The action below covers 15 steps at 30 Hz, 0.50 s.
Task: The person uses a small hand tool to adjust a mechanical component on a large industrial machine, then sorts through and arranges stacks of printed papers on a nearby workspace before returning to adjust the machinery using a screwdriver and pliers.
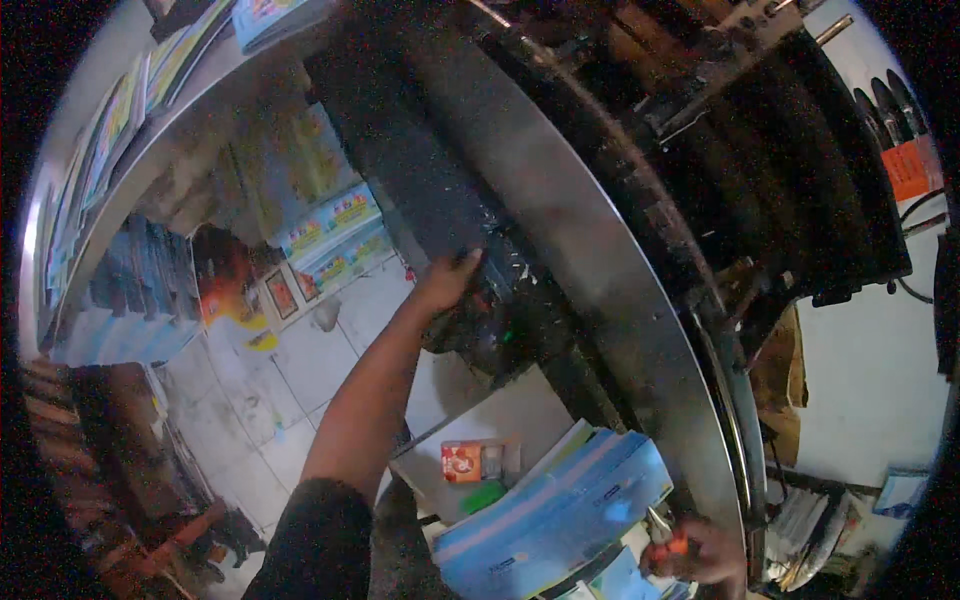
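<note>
My left hand (452, 282) reaches forward to a dark ledge (400, 160) under the machine, among small pale scraps (515, 268). Its thumb side shows; the other fingers are lost in the dark, so whether it grips anything is unclear. At the lower right my right hand (712, 552) is closed round a small tool (672, 548) with a red-orange handle and a shiny metal end. That tool's exact kind is hard to make out. Beside it lies a stack of blue printed sheets or booklets (555, 520).
A large dark machine with a curved metal edge (640, 250) fills the right side. An orange-and-white packet (470, 462) and a green object (483, 497) lie on a pale board (530, 400). Printed stacks (340, 235) stand on white floor tiles (290, 370), left. Another person (225, 275) appears blurred there.
</note>
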Tool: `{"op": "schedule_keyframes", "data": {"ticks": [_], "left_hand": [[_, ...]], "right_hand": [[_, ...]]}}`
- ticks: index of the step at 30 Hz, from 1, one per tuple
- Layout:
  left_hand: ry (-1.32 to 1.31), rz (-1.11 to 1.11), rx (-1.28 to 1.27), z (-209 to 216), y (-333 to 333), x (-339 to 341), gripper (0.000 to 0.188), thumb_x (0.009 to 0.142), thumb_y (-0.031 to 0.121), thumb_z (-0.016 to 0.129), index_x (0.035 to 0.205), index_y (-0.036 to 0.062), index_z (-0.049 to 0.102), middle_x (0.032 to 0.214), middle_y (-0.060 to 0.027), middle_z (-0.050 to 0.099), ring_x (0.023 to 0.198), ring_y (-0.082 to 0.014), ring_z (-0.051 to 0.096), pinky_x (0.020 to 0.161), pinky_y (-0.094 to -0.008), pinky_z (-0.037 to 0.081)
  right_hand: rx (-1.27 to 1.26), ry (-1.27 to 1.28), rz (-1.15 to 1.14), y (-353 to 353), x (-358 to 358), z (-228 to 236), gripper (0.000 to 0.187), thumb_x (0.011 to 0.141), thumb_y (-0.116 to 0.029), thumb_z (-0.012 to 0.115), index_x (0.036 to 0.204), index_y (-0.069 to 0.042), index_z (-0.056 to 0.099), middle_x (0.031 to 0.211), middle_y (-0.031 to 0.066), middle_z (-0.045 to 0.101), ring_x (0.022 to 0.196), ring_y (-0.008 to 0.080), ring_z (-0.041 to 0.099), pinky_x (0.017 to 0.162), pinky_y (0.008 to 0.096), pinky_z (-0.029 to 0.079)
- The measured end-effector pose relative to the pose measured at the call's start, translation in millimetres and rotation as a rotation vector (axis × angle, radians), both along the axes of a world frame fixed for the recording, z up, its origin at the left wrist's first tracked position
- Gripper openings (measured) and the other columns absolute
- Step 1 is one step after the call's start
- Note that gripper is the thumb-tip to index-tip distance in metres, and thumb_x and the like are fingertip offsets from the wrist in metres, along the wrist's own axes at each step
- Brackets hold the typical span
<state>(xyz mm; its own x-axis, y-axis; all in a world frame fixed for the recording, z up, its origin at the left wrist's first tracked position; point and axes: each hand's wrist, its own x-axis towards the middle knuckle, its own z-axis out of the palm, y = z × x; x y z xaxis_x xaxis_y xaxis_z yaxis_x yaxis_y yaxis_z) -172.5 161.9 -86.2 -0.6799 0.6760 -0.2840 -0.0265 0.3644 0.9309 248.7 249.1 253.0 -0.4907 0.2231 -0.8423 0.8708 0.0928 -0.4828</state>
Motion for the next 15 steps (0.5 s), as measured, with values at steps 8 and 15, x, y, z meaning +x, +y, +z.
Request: {"op": "schedule_keyframes", "data": {"ticks": [8,15], "left_hand": [[-0.644,0.235,0.130,-34.2,97.3,-1.6,0.038,0.097,0.035,0.057,0.110,0.0002,0.054,0.089,-0.0150,0.066,0.072,-0.0222,0.064,0.059,-0.0321,0.050],[-0.543,0.317,0.091,-73.3,109.8,-21.9,0.022,0.098,0.019,0.051,0.101,-0.0015,0.056,0.082,-0.0113,0.063,0.065,-0.0186,0.061,0.054,-0.0315,0.048]], "right_hand": [[-0.561,-0.273,-1.349,-15.9,207.5,-45.0,0.022,0.092,-0.018,0.067,0.103,-0.005,0.053,0.079,0.0056,0.054,0.071,0.0116,0.052,0.051,0.0255,0.039],[-0.341,-0.228,-1.170,-20.0,215.3,-77.6,0.024,0.092,-0.021,0.067,0.102,-0.005,0.054,0.079,0.0053,0.054,0.072,0.0120,0.052,0.052,0.0261,0.040]]}}
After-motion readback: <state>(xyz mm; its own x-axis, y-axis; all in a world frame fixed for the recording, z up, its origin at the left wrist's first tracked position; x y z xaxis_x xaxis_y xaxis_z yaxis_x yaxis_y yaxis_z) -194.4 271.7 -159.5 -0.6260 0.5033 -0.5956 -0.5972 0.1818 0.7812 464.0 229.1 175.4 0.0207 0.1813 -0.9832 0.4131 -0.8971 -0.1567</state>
